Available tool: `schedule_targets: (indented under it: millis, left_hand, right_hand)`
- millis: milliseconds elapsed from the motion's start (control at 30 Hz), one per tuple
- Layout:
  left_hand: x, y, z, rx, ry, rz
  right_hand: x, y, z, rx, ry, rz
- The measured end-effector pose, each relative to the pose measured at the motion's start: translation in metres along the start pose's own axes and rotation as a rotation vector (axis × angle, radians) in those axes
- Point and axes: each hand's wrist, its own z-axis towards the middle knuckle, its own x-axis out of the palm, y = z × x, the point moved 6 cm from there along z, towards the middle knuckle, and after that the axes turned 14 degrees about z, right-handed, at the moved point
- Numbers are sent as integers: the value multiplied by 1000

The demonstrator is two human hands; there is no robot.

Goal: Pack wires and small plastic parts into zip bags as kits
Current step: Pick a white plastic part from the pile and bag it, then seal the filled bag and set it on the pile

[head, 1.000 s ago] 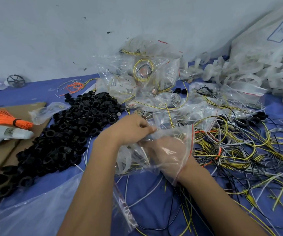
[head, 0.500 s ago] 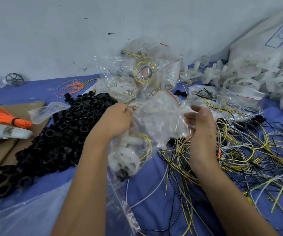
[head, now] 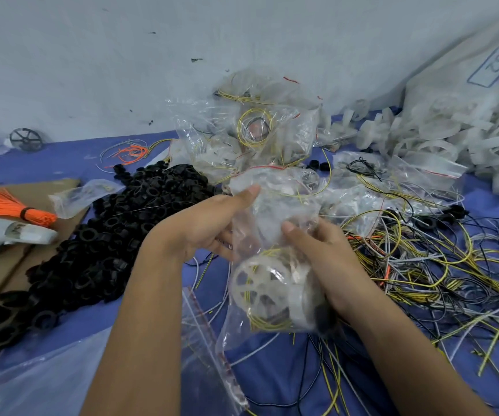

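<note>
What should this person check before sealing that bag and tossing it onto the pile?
1. Both hands hold the zip bag: ok, left hand near the top, right hand at the side.
2. White plastic wheel inside: ok.
3. Yellow wire inside: ok, coiled at the bottom.
4. Black part inside: cannot tell, a dark blurred shape sits low in the bag.
5. Red zip strip closed: cannot tell, the top is crumpled.
6. Pile of packed bags within view behind: ok.
</note>
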Motion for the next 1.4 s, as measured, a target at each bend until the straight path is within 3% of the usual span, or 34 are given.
schedule_targets:
  millis: [167,333,400,500,633,867,1200,1400]
  left_hand:
    - [-2,3,6,22,-141,-186]
    - [-1,5,0,112,-56,-194]
    - [-1,8,-2,119,-21,-145]
    - [-4,14,-4,92,-27,-114]
    - [-14,22,-8,85,-71,-119]
    - [-17,28,-8,145,-44,-133]
    - [-14,24,-14,251,86,34]
    - [-33,25,-17,166,-110,147]
  right_hand:
    - [-1,1,-3,74,45,-5]
    - [1,-7,-5,212,178,-66]
    - [0,-3,-2,136,157,-77]
    - [-17,8,5,-9,-11,-80]
    - [-33,12,13,-54,-88,18]
    - [-25,12,12,-107,-38,-44]
    - [-37,22,14,-176,-159,63]
    - [-37,21,11,-281,-213,-22]
